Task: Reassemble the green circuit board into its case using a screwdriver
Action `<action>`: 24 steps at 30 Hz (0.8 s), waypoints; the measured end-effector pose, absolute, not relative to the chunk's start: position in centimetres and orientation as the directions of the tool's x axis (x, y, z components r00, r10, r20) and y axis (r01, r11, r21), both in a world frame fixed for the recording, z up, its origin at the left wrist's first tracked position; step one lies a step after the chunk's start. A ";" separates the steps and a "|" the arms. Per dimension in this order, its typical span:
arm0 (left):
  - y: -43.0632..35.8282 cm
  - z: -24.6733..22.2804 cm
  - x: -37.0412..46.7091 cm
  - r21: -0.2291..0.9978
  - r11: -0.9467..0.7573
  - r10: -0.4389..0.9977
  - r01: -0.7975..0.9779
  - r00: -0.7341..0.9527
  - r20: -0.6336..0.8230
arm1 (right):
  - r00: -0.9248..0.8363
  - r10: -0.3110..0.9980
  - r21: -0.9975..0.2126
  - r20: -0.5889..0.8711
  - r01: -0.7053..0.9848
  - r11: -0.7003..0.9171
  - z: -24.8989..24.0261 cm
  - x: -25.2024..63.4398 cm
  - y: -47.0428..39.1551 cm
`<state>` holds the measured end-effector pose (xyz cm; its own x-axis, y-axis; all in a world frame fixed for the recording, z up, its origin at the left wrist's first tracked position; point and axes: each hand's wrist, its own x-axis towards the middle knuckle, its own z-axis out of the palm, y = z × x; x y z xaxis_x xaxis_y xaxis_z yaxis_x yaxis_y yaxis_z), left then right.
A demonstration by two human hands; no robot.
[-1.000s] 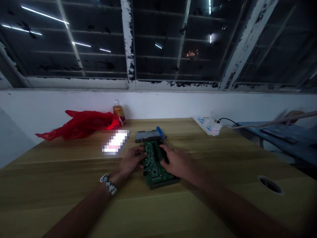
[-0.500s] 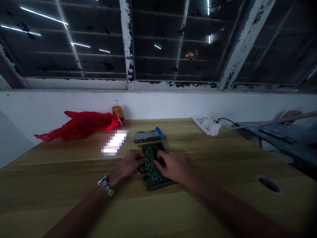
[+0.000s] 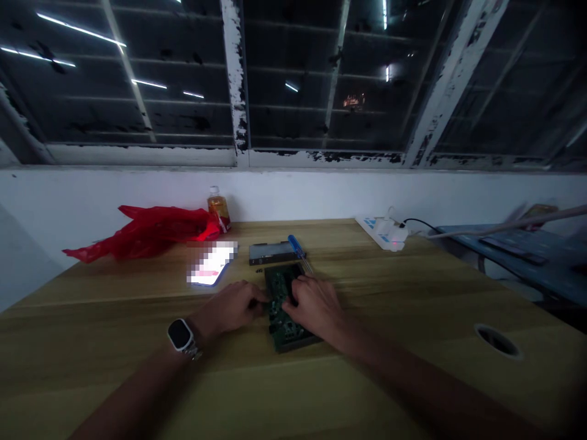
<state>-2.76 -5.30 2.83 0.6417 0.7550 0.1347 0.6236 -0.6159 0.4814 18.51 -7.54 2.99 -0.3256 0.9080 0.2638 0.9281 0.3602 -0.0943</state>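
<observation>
Board [image 3: 284, 324] mid-desk [image 3: 389, 391], screwdriver [image 3: 296, 245] off its one o'clock corner. Left hand [image 3: 241, 305] at board's nine o'clock edge, fingers curled; grip unclear. Right hand [image 3: 314, 305] over board's three o'clock side, thumb and fingers bent, pinch unclear.

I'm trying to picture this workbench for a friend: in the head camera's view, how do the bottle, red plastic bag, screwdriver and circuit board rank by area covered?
Largest to smallest:
red plastic bag
circuit board, partly hidden by a hand
bottle
screwdriver
</observation>
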 end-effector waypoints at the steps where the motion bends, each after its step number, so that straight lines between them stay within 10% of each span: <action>1: -5.5 3.1 -2.7 0.479 -0.611 0.761 0.630 0.634 0.136 | -0.324 0.909 -0.091 0.264 0.929 0.358 3.0 18.5 -7.6; 24: -5.3 3.2 -2.3 0.467 -0.551 0.816 0.692 0.563 0.129 | -0.332 0.904 -0.021 0.268 0.937 0.350 2.8 18.7 -7.6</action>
<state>-2.29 -5.34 3.15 0.5628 0.8164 0.1294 0.6915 -0.5509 0.4672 18.74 -7.63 2.83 -0.3318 0.9044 0.2684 0.9365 0.3499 -0.0212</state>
